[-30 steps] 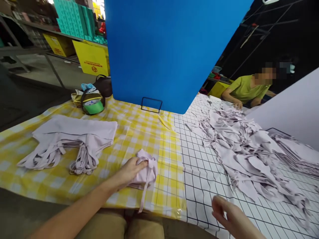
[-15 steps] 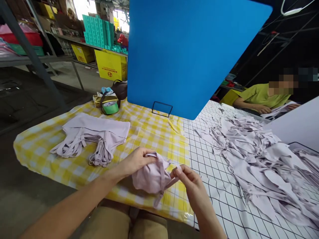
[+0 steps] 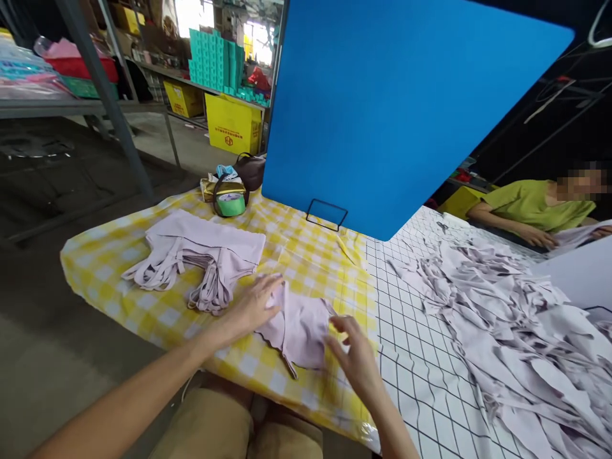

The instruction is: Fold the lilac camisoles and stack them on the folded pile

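Observation:
A small pale lilac garment point(image 3: 301, 325) with thin straps lies spread flat on the yellow checked tablecloth point(image 3: 306, 255) in front of me. My left hand point(image 3: 251, 306) rests flat on its left edge, fingers stretched out. My right hand point(image 3: 356, 357) hovers at its right edge with fingers apart, holding nothing. To the left lies a neat stack of the same lilac garments point(image 3: 201, 255), straps hanging toward me.
A big heap of lilac garments point(image 3: 488, 319) covers the white grid cloth point(image 3: 411, 357) at right. A blue board point(image 3: 396, 108) stands on a wire stand behind. A green tape roll point(image 3: 231, 203) and a bag sit at back left. A person in a green shirt point(image 3: 530, 204) works at far right.
The bunched garment that both hands held up half a second ago now lies spread flat on the cloth. Both hands have opened, and the view has shifted to the left.

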The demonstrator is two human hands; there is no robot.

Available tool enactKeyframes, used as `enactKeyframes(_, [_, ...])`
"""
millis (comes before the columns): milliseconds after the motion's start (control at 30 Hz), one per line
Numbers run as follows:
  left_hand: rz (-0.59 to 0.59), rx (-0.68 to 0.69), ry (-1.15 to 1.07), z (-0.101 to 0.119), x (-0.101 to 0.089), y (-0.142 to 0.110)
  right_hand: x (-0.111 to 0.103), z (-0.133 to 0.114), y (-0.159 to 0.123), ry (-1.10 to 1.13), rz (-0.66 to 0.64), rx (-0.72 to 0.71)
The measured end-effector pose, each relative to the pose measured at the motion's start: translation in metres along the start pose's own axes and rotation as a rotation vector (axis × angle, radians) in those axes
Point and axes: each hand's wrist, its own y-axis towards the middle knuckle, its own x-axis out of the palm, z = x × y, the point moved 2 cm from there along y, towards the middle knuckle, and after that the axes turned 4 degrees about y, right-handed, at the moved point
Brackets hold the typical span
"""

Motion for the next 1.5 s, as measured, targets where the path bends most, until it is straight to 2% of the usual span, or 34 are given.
enactKeyframes(67, [-0.136,0.115,0.036,-0.001,0.005,-0.019,0.018,-0.007,-0.011,-0.045,-0.207,-0.124])
enactKeyframes(133, [-0.216,0.203,0.097,-0.002,0.01,-0.031,0.028,-0.012,-0.017,-0.112,-0.27,-0.184])
enactKeyframes(167, [-0.213,0.227,0.133,-0.002,0.012,-0.035,0.031,-0.013,-0.018,-0.132,-0.271,-0.192])
enactKeyframes(233, [-0.162,0.23,0.195,-0.002,0.015,-0.035,0.03,-0.014,-0.017,-0.118,-0.252,-0.189])
enactKeyframes(333, [-0.115,0.184,0.152,0.006,0.013,-0.026,0.015,-0.017,-0.014,0.064,-0.178,-0.121])
enactKeyframes(467, [-0.137,0.056,-0.211,0.029,-0.008,-0.009,-0.015,-0.021,-0.008,0.447,-0.048,0.092])
enactKeyframes(533, [-0.141,-0.014,-0.335,0.037,-0.015,0.001,-0.024,-0.018,-0.002,0.522,0.015,0.168])
enactKeyframes(633, [-0.166,-0.127,-0.287,0.034,-0.01,0.013,-0.022,-0.004,0.008,0.313,0.136,0.209])
enactKeyframes(733, [-0.163,-0.217,-0.155,0.021,0.006,0.018,-0.007,0.008,0.01,0.003,0.249,0.107])
enactKeyframes(800, [-0.139,-0.185,-0.137,0.015,0.013,0.017,0.006,0.007,0.004,-0.086,0.175,-0.059])
enactKeyframes(933, [-0.188,-0.033,-0.078,0.013,0.019,0.014,0.027,-0.009,-0.01,-0.225,-0.131,-0.355])
enactKeyframes(1000, [-0.239,0.011,-0.004,0.015,0.022,0.017,0.033,-0.013,-0.013,-0.322,-0.224,-0.422])
enactKeyframes(1100, [-0.275,0.034,0.082,0.019,0.029,0.025,0.04,-0.009,-0.011,-0.443,-0.272,-0.455])
enactKeyframes(1233, [-0.275,-0.041,0.074,0.027,0.04,0.036,0.046,0.003,-0.01,-0.468,-0.206,-0.449])
enactKeyframes(1333, [-0.256,-0.118,0.019,0.031,0.04,0.041,0.047,0.005,-0.011,-0.397,-0.123,-0.457])
enactKeyframes(1400, [-0.267,-0.162,-0.064,0.03,0.037,0.043,0.044,0.003,-0.012,-0.308,-0.103,-0.447])
enactKeyframes(1500, [-0.35,-0.212,-0.263,0.02,0.033,0.046,0.038,-0.002,-0.012,-0.164,-0.134,-0.372])
